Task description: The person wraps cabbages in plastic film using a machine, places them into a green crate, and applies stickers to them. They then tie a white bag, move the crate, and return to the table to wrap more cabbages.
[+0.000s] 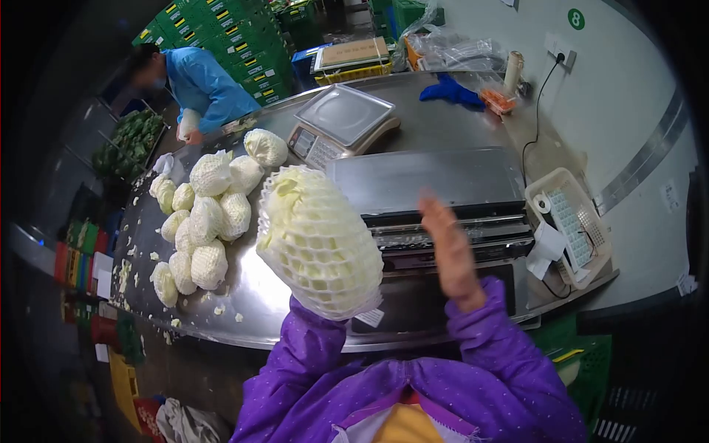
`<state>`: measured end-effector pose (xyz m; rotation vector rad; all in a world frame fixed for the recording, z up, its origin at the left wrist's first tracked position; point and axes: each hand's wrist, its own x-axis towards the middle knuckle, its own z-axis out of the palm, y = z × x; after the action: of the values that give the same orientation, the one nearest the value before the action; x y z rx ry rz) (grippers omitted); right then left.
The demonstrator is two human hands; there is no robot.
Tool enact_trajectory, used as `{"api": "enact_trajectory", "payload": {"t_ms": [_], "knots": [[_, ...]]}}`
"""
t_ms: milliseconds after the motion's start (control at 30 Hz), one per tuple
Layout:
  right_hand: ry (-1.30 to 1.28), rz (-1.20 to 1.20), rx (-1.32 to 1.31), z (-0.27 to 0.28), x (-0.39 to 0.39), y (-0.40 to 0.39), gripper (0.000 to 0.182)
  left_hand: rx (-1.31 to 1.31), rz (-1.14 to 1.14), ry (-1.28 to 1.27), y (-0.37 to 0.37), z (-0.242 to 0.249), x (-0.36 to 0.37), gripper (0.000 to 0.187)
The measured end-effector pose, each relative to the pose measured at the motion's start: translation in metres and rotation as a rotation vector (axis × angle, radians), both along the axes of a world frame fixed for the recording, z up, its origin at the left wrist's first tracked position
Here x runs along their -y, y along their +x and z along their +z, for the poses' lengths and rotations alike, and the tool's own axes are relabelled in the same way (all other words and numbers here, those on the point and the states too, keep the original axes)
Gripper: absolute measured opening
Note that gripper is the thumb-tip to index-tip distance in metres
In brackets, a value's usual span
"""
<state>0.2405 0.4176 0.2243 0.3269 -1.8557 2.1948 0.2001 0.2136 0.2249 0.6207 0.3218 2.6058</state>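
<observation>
A pale napa cabbage (317, 244) in a white foam net is lifted close to the camera above the steel table. My left hand is hidden behind it; the purple left sleeve (314, 332) runs up to its lower end, so the hand holds it from below. My right hand (452, 255) is raised to the right of the cabbage, apart from it. Its fingers are stretched out, somewhat blurred, with nothing in them. Beneath this hand lies a flat wrapping machine (436, 177) with a dark front. A small white printed label (371, 317) shows by the cabbage's lower right end.
Several netted cabbages (207, 218) lie heaped at left among leaf scraps. Behind stand a weighing scale (346, 114) and a blue glove (447, 90). A white basket (550, 184) sits at right. A co-worker in blue (210, 85) stands at far left, near green crates (236, 37).
</observation>
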Motion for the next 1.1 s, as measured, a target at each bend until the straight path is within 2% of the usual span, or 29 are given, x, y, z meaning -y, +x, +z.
{"api": "enact_trajectory", "payload": {"t_ms": [67, 133, 167, 200, 267, 300, 400, 433, 567, 600, 667, 733, 800, 867, 900, 933, 1000, 1067, 1100], "knots": [[-0.157, 0.072, -0.085, 0.047, -0.018, 0.006, 0.082, 0.023, 0.004, -0.083, -0.005, 0.007, -0.026, 0.052], [-0.155, 0.376, 0.020, 0.060, -0.018, 0.007, 0.086, 0.113, -0.004, -0.260, -0.020, 0.011, -0.044, 0.053], [-0.115, 0.290, -0.020, 0.054, -0.019, -0.003, 0.080, 0.158, -0.010, -0.350, -0.032, 0.014, -0.048, 0.053], [-0.242, 0.305, 0.066, 0.047, -0.029, -0.014, 0.077, 0.243, 0.053, -0.506, -0.050, 0.017, -0.053, 0.055], [-0.488, 0.333, 0.231, 0.033, -0.049, -0.043, 0.071, 0.178, 0.231, -0.831, -0.092, 0.006, -0.050, 0.057], [-0.555, 0.372, 0.170, 0.026, -0.053, -0.058, 0.062, 0.137, 0.306, -0.983, -0.120, -0.006, -0.048, 0.060], [-0.711, 0.408, 0.364, -0.003, -0.076, -0.093, 0.064, 0.001, 0.459, -1.435, -0.178, -0.017, -0.062, 0.068], [-0.694, 0.349, 0.452, -0.002, -0.078, -0.098, 0.062, -0.076, 0.478, -1.522, -0.192, -0.023, -0.068, 0.068], [-0.419, 0.184, 0.526, -0.039, -0.086, -0.119, 0.063, -0.365, 0.540, -1.835, -0.217, -0.044, -0.094, 0.067], [-0.248, 0.110, 0.586, -0.045, -0.093, -0.116, 0.062, -0.430, 0.545, -1.912, -0.217, -0.050, -0.096, 0.066], [0.097, -0.028, 0.699, -0.032, -0.107, -0.099, 0.061, -0.502, 0.590, -1.821, -0.219, -0.060, -0.087, 0.063], [0.516, -0.224, 0.411, -0.028, -0.127, -0.077, 0.052, -0.532, 0.645, -1.718, -0.211, -0.049, -0.064, 0.055], [0.835, -0.037, 0.152, -0.004, -0.155, -0.050, 0.053, -0.927, 0.844, -1.629, -0.173, -0.019, -0.017, 0.040], [1.384, 0.093, -0.188, -0.002, -0.185, -0.038, 0.056, -1.509, 0.928, -1.665, -0.148, -0.010, 0.028, 0.037], [1.644, 0.167, -0.365, -0.001, -0.190, -0.032, 0.059, -1.766, 0.823, -1.676, -0.141, -0.006, 0.041, 0.038], [1.801, 0.256, -0.402, 0.005, -0.190, -0.033, 0.062, -2.019, 0.698, -1.666, -0.134, -0.006, 0.050, 0.038], [1.817, 0.396, -0.448, 0.003, -0.189, -0.045, 0.056, -2.196, 0.387, -1.627, -0.133, -0.013, 0.051, 0.039], [1.748, 0.478, -0.500, -0.005, -0.180, -0.060, 0.049, -2.291, 0.274, -1.592, -0.133, -0.017, 0.040, 0.039], [1.711, 0.519, -0.523, -0.012, -0.177, -0.067, 0.046, -2.279, 0.306, -1.576, -0.136, -0.021, 0.034, 0.039]]}}
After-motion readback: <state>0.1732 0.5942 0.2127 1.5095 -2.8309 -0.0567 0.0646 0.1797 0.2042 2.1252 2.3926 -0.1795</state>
